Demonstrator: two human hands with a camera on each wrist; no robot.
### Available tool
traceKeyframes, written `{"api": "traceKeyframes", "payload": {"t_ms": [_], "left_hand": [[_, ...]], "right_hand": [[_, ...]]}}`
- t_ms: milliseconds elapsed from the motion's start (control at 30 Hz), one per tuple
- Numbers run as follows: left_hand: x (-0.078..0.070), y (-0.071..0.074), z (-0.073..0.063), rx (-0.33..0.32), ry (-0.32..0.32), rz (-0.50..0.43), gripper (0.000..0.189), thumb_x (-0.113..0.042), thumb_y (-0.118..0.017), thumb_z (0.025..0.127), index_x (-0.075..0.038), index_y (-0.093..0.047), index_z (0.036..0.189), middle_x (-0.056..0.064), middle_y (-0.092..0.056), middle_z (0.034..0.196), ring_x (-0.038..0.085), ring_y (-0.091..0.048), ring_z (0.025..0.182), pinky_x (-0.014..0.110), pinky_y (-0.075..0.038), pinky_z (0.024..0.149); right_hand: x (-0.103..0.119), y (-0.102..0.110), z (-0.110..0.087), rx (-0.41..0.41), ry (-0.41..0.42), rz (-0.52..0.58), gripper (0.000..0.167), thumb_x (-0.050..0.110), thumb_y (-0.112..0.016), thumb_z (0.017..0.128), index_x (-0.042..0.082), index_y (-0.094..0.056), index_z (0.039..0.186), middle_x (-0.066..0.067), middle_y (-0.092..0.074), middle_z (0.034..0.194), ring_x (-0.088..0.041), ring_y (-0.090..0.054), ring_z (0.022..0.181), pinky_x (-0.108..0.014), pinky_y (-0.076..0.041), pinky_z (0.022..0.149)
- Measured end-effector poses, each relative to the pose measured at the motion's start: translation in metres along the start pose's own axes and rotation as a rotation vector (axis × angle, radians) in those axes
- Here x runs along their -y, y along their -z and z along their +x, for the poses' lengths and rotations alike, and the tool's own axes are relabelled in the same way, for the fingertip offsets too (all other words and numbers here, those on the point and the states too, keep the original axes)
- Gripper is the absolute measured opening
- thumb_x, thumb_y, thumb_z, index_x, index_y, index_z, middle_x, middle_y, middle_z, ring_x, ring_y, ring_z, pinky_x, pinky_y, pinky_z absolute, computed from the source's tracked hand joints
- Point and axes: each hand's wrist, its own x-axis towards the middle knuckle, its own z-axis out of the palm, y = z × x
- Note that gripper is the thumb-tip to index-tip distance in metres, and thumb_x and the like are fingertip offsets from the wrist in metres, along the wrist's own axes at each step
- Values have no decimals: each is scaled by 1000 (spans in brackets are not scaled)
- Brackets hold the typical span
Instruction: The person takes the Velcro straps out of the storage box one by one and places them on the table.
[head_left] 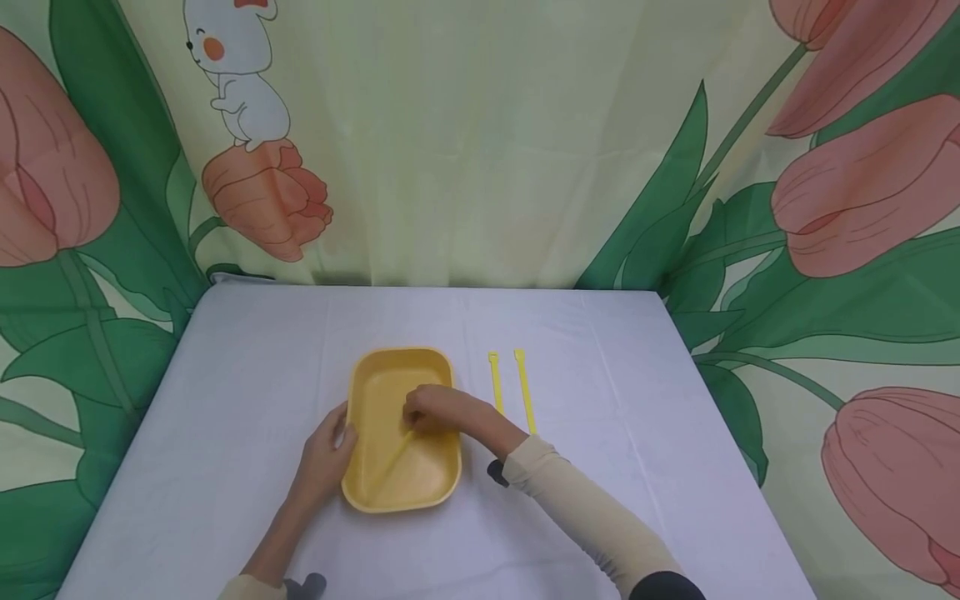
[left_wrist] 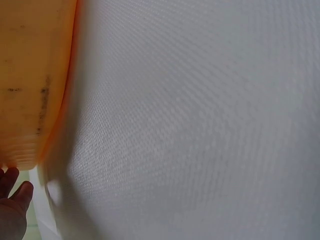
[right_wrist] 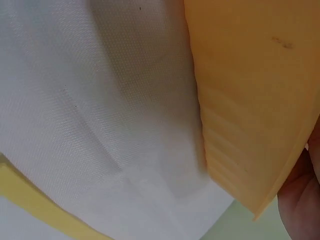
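A yellow rectangular tray [head_left: 367, 375] with rounded corners lies on the cloth-covered table. My left hand [head_left: 327, 457] holds its left rim, thumb against the edge. In the left wrist view, the fingertips [left_wrist: 9, 181] meet the tray's side wall [left_wrist: 30, 80]. Over the tray's inside, my right hand [head_left: 442, 408] pinches the upper end of a long thin yellow stick [head_left: 388, 468], which slants down toward the near left corner. The pinching fingertips are partly hidden. From the right wrist, the hand [right_wrist: 300, 195] shows beyond the tray wall [right_wrist: 250, 100].
To the right of the tray, two thin yellow sticks [head_left: 496, 379] with small squared heads lie side by side, their lower ends partly behind the right forearm. White cloth [head_left: 600, 375] covers the table. A tulip-print curtain [head_left: 450, 150] hangs behind it.
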Motion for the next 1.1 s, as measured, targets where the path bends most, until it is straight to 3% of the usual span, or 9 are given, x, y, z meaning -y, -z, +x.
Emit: {"api": "traceKeyframes", "payload": {"t_ms": [100,233,500,800,967,1100], "left_hand": [[-1,0,0,3,-2,2,49,-17,-41,98,0,-33,143,22,-36,144,38,-34,131,47,-28,110],[-2,0,-1,8,-2,2,49,-17,-42,98,-1,-33,143,22,-36,144,38,-34,131,47,-28,110],[-1,0,1,17,18,13,49,-17,-41,98,-1,-32,144,22,-35,145,38,-34,131,47,-28,109],[0,-2,1,16,21,20,51,-20,-41,98,-1,-31,144,21,-34,145,38,-33,132,48,-28,110],[-1,-2,1,10,15,21,50,-21,-41,98,-1,-32,144,21,-35,145,37,-33,132,48,-29,109],[-1,-1,0,4,7,23,50,-20,-41,98,-1,-32,143,21,-36,145,38,-34,131,48,-29,109]], "right_hand": [[1,2,-3,-35,-11,109,9,3,-68,83,9,-70,90,4,-64,85,-7,-54,79,-10,-43,76],[0,1,-7,-78,-87,244,5,9,-68,86,11,-69,90,8,-63,85,-2,-54,78,-8,-45,74],[-3,3,-11,-216,-168,418,6,19,-71,84,15,-68,87,13,-63,83,1,-57,78,-12,-49,72],[2,10,-17,-297,-315,669,13,26,-70,86,16,-68,92,11,-66,86,-6,-60,77,-22,-53,71],[1,14,-24,-348,-317,879,17,21,-67,88,8,-67,98,0,-67,90,-17,-65,79,-31,-57,74],[-2,14,-33,-402,-335,975,20,20,-66,89,4,-66,100,-6,-67,89,-23,-65,80,-38,-57,75]]}}
